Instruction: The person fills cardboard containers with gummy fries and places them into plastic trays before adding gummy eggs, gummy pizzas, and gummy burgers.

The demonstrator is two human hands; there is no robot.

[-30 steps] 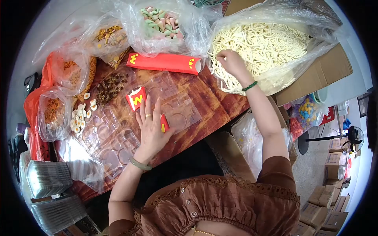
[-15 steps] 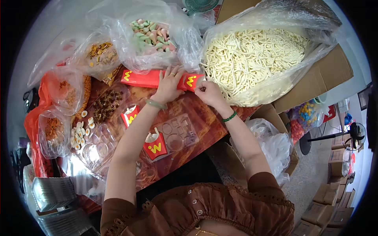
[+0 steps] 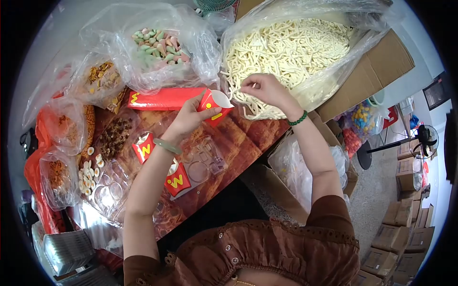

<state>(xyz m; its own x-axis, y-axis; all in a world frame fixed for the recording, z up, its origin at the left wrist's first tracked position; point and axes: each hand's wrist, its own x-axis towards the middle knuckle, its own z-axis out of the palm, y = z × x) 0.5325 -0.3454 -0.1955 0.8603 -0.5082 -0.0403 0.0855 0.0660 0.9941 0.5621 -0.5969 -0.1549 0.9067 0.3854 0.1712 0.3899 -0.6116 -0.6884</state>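
My left hand (image 3: pixel 188 119) grips an opened red paper fries carton (image 3: pixel 210 118) with a yellow mark, its white inside facing up. It is held at the right end of a row of flat red cartons (image 3: pixel 164 99). My right hand (image 3: pixel 267 90) is closed in a pinch at the near-left edge of a big pile of pale, string-like strands (image 3: pixel 291 52). A pale strand (image 3: pixel 234 90) shows at its fingertips. The pile lies in a clear plastic bag. Two more red cartons, one on the left (image 3: pixel 143 148) and one nearer me (image 3: pixel 177 181), lie on the table with pale contents.
Clear plastic trays (image 3: pixel 202 159) lie on the reddish table (image 3: pixel 241 143). Bags of pink and green candies (image 3: pixel 162 45) and orange pieces (image 3: pixel 59 174) line the back and left. Egg-shaped candies (image 3: pixel 89 176) sit left. A cardboard box (image 3: pixel 281 195) with plastic bags stands right, below the table.
My left hand has taken hold of the end carton, which now stands open. My right hand has moved from the cartons up and right to the strands. The view has shifted slightly.
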